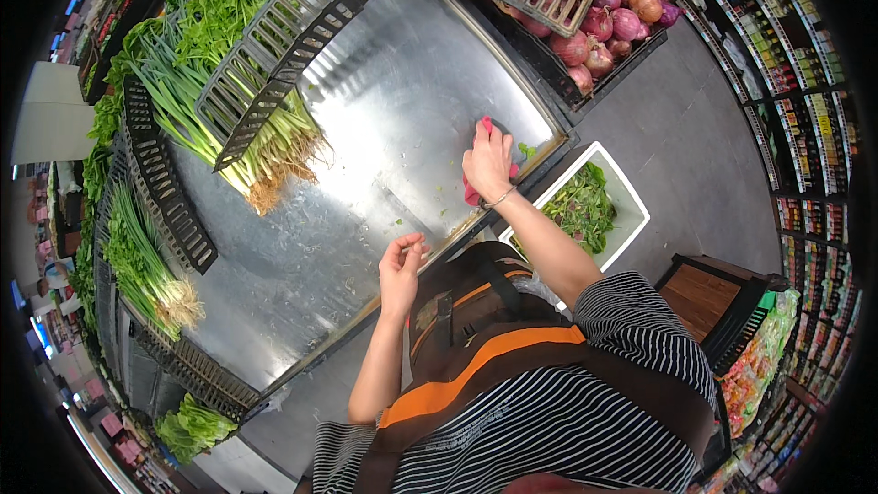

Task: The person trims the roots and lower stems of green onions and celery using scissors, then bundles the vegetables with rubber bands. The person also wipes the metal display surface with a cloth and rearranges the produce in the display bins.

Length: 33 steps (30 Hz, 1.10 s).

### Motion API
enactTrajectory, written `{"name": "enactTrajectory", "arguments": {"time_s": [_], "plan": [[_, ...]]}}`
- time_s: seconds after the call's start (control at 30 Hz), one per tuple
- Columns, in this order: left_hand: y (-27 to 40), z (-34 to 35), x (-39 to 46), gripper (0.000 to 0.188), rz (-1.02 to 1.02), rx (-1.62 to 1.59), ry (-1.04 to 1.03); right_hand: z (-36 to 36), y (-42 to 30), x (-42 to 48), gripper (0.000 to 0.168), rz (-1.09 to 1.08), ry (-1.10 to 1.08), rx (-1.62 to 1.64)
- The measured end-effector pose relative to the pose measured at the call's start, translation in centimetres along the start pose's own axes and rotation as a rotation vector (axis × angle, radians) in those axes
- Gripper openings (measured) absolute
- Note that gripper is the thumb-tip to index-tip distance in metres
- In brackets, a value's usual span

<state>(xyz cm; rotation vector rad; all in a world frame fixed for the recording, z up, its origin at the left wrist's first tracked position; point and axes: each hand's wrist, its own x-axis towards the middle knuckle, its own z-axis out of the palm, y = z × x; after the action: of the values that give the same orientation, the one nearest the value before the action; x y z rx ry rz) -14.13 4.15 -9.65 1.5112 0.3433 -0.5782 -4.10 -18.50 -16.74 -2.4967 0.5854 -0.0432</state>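
A red cloth is under my right hand, which grips it against the wet metal tabletop near its right corner. Beside that hand lie small bits of green leaf. My left hand hovers by the front edge of the tabletop, fingers loosely bent, with nothing in it. Further left, green onions with roots lie partly behind a black slatted plastic divider. Another bunch of green onions rests behind a second divider.
Below the table's right corner stands a white foam box holding leafy scraps. Red onions fill a black crate at the upper right. Lettuce lies at the lower left. A wooden-topped stand and stocked shelves are to the right.
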Motion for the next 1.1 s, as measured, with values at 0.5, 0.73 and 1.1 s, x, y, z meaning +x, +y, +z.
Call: {"name": "enactTrajectory", "arguments": {"time_s": [0.5, 0.73, 1.1], "plan": [[-4.1, -3.2, -3.2, 0.023, -0.076, 0.072, 0.106, -7.0, 9.9, 11.8, 0.045, -0.985, 0.110, -0.462], [-6.7, -5.5, -5.3, 0.021, -0.138, 0.059, 0.220, -6.3, 13.3, 6.7, 0.058, -0.741, 0.133, -0.377], [-9.9, -5.8, -8.9, 0.023, -0.147, -0.139, 0.344, 4.0, -2.5, 5.1, 0.062, -0.771, -0.010, -0.289]]}}
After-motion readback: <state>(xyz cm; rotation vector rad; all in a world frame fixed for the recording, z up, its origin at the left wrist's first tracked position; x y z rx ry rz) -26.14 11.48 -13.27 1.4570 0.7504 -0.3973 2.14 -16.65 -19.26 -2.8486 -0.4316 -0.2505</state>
